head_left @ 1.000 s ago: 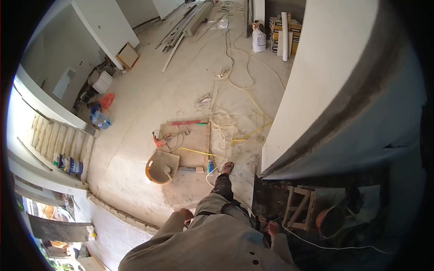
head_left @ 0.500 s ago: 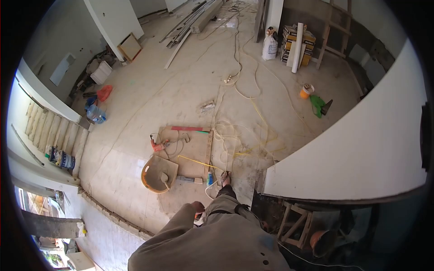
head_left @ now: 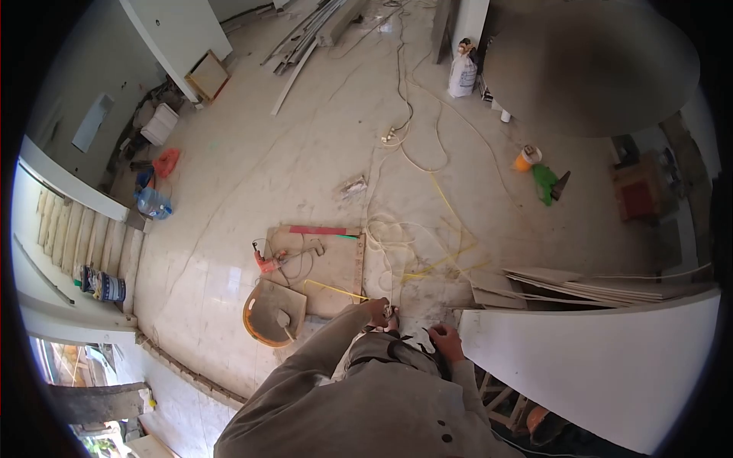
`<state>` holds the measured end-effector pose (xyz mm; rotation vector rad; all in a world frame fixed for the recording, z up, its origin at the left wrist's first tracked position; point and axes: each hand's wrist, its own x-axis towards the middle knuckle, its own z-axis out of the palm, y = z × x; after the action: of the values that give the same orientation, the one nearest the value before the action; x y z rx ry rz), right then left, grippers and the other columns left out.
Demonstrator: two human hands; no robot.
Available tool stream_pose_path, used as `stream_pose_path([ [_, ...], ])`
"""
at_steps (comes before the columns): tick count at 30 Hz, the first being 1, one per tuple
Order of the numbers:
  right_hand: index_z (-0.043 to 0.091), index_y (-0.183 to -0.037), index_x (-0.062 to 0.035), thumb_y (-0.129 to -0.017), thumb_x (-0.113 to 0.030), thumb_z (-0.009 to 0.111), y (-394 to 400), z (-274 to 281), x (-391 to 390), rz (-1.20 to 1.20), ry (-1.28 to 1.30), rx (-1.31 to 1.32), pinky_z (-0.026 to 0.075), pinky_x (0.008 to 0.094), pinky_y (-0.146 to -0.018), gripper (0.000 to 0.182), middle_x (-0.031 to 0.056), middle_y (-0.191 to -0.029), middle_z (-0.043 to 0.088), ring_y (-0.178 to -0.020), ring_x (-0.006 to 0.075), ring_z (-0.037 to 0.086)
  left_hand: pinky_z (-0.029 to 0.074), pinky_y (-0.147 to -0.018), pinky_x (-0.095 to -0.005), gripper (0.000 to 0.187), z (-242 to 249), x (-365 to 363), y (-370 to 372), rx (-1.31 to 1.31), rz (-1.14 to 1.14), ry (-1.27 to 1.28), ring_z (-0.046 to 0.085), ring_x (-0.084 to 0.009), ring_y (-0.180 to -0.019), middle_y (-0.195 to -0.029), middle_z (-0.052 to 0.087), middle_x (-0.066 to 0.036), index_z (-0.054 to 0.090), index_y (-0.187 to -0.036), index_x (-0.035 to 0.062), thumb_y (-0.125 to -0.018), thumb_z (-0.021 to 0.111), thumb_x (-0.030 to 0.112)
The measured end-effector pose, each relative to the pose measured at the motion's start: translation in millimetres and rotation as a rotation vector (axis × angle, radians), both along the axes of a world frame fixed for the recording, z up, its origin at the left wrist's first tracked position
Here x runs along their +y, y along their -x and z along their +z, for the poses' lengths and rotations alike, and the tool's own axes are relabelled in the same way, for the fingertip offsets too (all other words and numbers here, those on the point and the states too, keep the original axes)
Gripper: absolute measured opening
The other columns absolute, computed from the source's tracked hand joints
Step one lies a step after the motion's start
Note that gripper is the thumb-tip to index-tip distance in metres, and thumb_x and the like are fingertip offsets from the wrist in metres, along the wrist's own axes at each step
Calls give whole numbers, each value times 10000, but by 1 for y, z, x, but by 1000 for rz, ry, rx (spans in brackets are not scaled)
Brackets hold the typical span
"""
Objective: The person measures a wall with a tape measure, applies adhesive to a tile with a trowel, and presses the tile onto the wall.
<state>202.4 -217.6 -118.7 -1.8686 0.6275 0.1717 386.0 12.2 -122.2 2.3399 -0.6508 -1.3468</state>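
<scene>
My left hand (head_left: 377, 311) is in front of my waist, just above my sandalled foot (head_left: 393, 319). Its fingers are closed around something small and pale that I cannot make out. To the right, my right hand (head_left: 447, 342) hovers by my hip with bent fingers slightly apart, close to a black strap (head_left: 422, 349) at my waist. Left of my hands stands a cut-down yellow tub (head_left: 250, 319) of grey mix with a trowel (head_left: 284, 320) in it. Beyond it an orange power mixer or drill (head_left: 267, 263) rests on a dusty board (head_left: 336, 275).
Pale cables (head_left: 391, 229) coil on the floor ahead. An orange bucket (head_left: 527, 159) and a green tool (head_left: 544, 183) lie to the right. A white curved wall (head_left: 595, 359) borders my right side, with stacked thin boards (head_left: 584, 286) behind it. A water bottle (head_left: 154, 203) stands left.
My left hand has moved forward and right, to above my foot. My right hand has come into view beside my hip. The view has shifted, and a blurred grey round shape now covers the upper right.
</scene>
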Motion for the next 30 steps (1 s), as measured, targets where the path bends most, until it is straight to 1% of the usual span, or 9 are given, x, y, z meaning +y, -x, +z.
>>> stream_pose_path([
  [2, 666, -978, 9, -816, -238, 718, -42, 18, 13, 125, -59, -71, 506, 296, -763, 301, 108, -900, 698, -846, 162, 658, 497, -915, -410, 875, 14, -8, -8, 18, -39, 3, 620, -349, -1039, -1179, 602, -222, 378, -1388, 82, -642, 789, 282],
  [4, 645, -1020, -1, -828, -175, 715, -75, 35, 34, 260, -301, -126, 509, 284, -750, 268, 86, -914, 690, -848, 152, 656, 489, -934, -415, 926, 92, -17, -17, 247, 70, -46, 601, -358, -1080, -1195, 596, -215, 309, -1422, 67, -663, 793, 283],
  [8, 641, -1042, -1, -834, -166, 712, -107, 60, 60, 370, -466, 8, 504, 275, -751, 275, 67, -926, 680, -843, 123, 634, 477, -955, -401, 960, 20, -13, -11, 156, 83, 21, 590, -347, -1107, -1227, 586, -211, 290, -1414, 14, -672, 791, 362],
  [16, 662, -998, 6, -822, -141, 712, -113, 60, 61, 560, -390, -14, 493, 270, -770, 234, 75, -921, 683, -850, 117, 625, 480, -923, -388, 896, 22, 9, 0, 98, 25, 163, 595, -328, -1106, -1219, 600, -194, 365, -1364, -11, -680, 769, 404],
  [21, 623, -877, -16, -793, -155, 733, -118, 43, 65, 665, -418, -2, 470, 265, -739, 195, 26, -829, 630, -806, 81, 567, 497, -856, -406, 681, 34, 19, 12, 13, 68, 221, 628, -331, -1024, -1075, 657, -182, 538, -1196, 21, -664, 764, 380],
  [23, 578, -845, -54, -790, -146, 735, -117, 37, 70, 607, -448, -10, 462, 241, -720, 191, -26, -811, 583, -789, 52, 535, 502, -852, -415, 677, 24, 21, 12, 154, 135, 160, 631, -339, -1019, -1073, 657, -193, 543, -1193, 22, -658, 764, 373],
  [25, 534, -772, -65, -767, -181, 757, -121, 62, 77, 587, -275, -115, 409, 247, -626, 252, -38, -728, 504, -712, 47, 447, 528, -798, -373, 607, 19, 28, 13, 47, 168, 319, 660, -316, -942, -1001, 669, -196, 582, -1157, 30, -672, 768, 344],
  [27, 492, -734, -54, -760, -211, 775, -124, 56, 77, 509, -334, -98, 372, 273, -588, 325, -31, -688, 457, -679, 63, 400, 516, -822, -359, 555, 55, 29, -1, 204, 230, 261, 653, -288, -971, -1052, 660, -190, 582, -1134, 10, -688, 773, 280],
  [30, 495, -723, -44, -759, -230, 777, -133, 52, 68, 459, -311, -174, 362, 287, -589, 341, -3, -665, 445, -656, 80, 404, 506, -746, -325, 578, 31, 36, -10, 360, 249, 287, 629, -189, -875, -1002, 654, -139, 534, -1194, -4, -740, 746, 284],
])
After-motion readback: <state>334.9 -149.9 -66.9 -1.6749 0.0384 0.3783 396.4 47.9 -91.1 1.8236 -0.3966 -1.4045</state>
